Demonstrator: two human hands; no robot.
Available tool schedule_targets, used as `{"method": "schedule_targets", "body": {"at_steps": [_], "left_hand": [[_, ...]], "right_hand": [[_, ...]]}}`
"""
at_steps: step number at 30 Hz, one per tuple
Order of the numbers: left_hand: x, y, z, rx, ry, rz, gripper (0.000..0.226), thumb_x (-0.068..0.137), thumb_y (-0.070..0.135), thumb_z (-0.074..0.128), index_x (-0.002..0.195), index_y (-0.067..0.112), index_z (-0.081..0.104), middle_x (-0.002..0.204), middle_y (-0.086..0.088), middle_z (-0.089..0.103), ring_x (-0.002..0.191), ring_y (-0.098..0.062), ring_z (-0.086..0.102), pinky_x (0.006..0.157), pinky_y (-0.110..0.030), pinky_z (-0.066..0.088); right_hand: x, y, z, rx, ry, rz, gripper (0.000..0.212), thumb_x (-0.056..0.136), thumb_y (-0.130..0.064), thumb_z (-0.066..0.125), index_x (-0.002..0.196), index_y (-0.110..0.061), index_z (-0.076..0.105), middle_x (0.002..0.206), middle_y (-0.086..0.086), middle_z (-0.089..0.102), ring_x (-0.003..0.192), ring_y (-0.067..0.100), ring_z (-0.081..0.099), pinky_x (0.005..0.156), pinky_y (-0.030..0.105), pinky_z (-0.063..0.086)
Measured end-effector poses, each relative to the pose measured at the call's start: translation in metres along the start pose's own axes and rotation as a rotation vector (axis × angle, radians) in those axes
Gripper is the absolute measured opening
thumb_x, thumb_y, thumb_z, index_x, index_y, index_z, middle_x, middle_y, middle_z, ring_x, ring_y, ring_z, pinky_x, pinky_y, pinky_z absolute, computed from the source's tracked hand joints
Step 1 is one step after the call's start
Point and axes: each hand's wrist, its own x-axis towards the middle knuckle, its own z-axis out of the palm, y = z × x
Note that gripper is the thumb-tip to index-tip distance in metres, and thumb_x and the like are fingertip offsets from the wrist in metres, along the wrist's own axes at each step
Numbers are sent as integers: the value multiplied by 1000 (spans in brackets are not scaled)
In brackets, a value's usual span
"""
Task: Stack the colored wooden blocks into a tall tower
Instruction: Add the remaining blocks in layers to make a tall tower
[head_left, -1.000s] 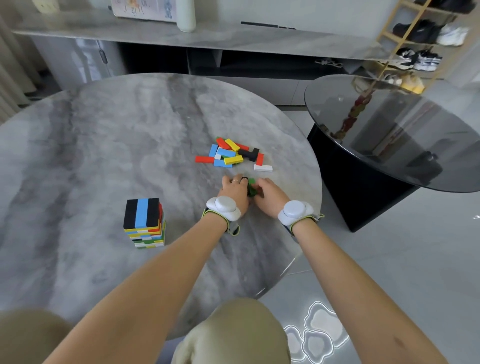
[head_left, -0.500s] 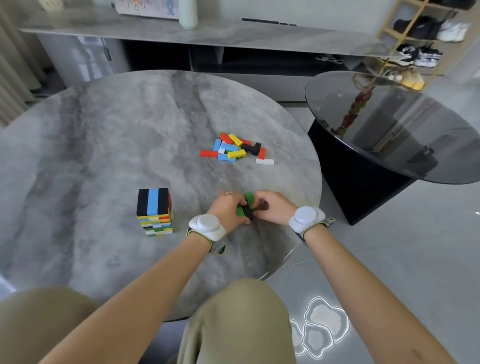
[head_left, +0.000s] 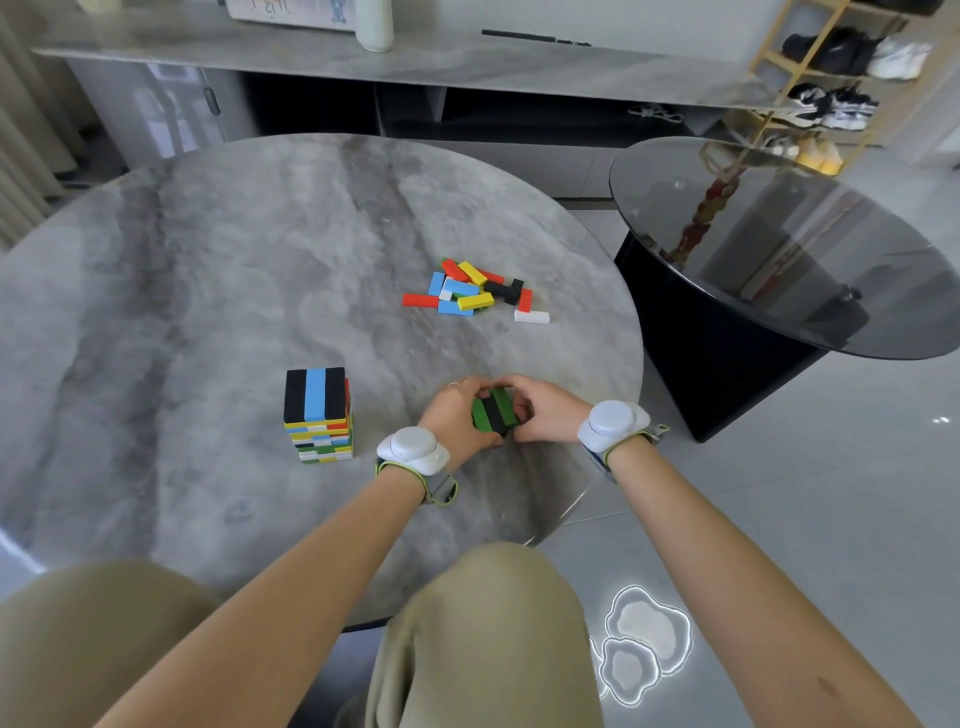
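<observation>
Tower (head_left: 315, 415) of colored wooden blocks stands partly built on the round marble counter (head_left: 208, 270), left of centre, capped by a black-blue-black layer whose stripes run away from the viewer. A loose pile (head_left: 470, 293) of remaining blocks lies toward the far right of the counter, with a white block (head_left: 531, 316) just beside it. A three-block row (head_left: 493, 413), green-black-green, sits between the hands near the front edge, to the right of the tower and apart from it. The left hand (head_left: 457, 423) and the right hand (head_left: 545, 413) hold this row from opposite sides with fingers curled round it, so each grip is grasping the row and neither is released. Whether the row rests on the counter or is lifted clear cannot be told. Assessment: the step in hand appears to be squaring the three blocks into one flush layer for the tower. Recommended practice: press the ends level and the long faces tight together, with even pressure from both sides so the black middle block does not slip out. The row should probably be turned crosswise to the present top layer, lowered flat and centred, and let go on both sides together. Risk noted: the tower is narrow for its height, and a sideways nudge from a hand or forearm on approach could shift it.
</observation>
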Motion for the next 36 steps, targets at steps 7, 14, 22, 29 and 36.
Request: {"method": "schedule_targets", "body": {"at_steps": [7,14,22,29,36], "left_hand": [[0,0,1,-4,23,-4,67,64,16,83,124,11,54,119,-8,58,109,-23,55,86,-31,50],[1,2,0,3,0,-9,70,65,15,82,127,9,52,122,-11,58,110,-24,56,89,-32,49],[-14,6,-6,53,-28,-7,90,61,18,85,138,12,39,138,-11,35,127,-29,37,106,-37,40],[-37,20,-44,57,8,33,70,79,7,62,141,13,31,144,-11,24,132,-31,31,104,-28,35],[-58,39,-97,34,-26,120,81,73,17,76,140,17,32,142,-7,27,126,-21,40,90,-20,38]], "right_hand": [[0,3,5,-14,19,-3,62,72,-1,64,129,-14,44,70,-5,45,73,19,50,67,33,40],[0,-1,4,2,-9,25,70,72,-7,70,133,-17,38,73,-6,46,77,20,51,67,31,41],[-6,-16,7,64,124,249,73,81,-17,62,141,-11,20,97,10,49,86,25,53,69,29,42],[-9,-49,47,-223,399,478,83,69,-66,64,122,-5,43,125,12,47,116,30,49,95,40,39],[5,-70,63,-196,454,625,67,81,-49,59,122,-1,37,129,14,42,117,28,46,95,36,36]]}}
